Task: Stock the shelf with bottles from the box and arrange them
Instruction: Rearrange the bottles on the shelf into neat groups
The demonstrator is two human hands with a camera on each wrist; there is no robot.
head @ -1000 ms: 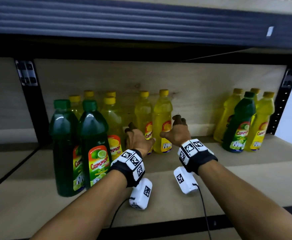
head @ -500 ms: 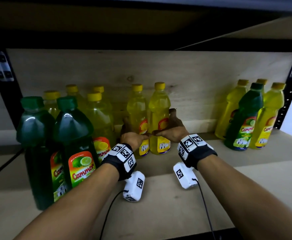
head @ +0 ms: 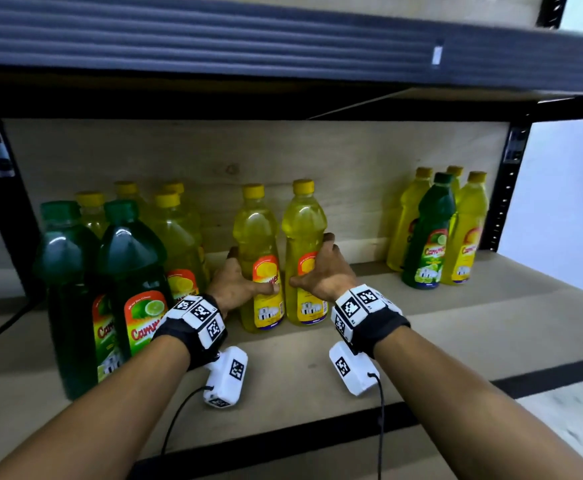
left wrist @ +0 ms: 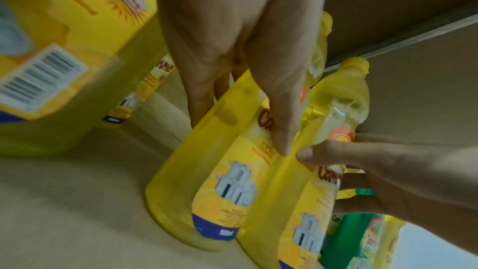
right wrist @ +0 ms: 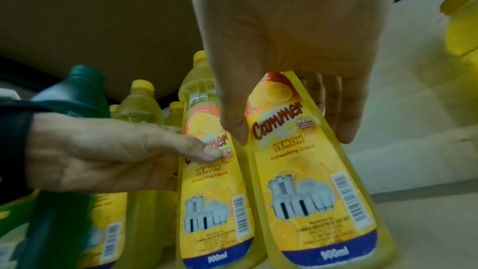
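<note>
Two yellow lemon dish-liquid bottles stand side by side in the middle of the wooden shelf (head: pixel 421 327). My left hand (head: pixel 238 282) grips the left yellow bottle (head: pixel 257 251), thumb across its label and fingers round its far side. My right hand (head: pixel 324 268) grips the right yellow bottle (head: pixel 304 230) the same way. In the left wrist view my left hand (left wrist: pixel 243 73) wraps the left bottle (left wrist: pixel 207 171). In the right wrist view my right hand (right wrist: pixel 289 52) wraps the right bottle (right wrist: pixel 310 181), beside the left bottle (right wrist: pixel 212 201).
Two big green bottles (head: pixel 127 271) stand at the front left with several yellow ones (head: pixel 176 237) behind. At the right rear stand a green bottle (head: pixel 428 233) and yellow bottles (head: pixel 466 233). An upper shelf (head: pixel 283 36) hangs overhead. Black posts (head: pixel 504 188) frame the sides.
Both hands reached forward from in front of the two middle yellow bottles and closed round them, the left on the left bottle, the right on the right one.
</note>
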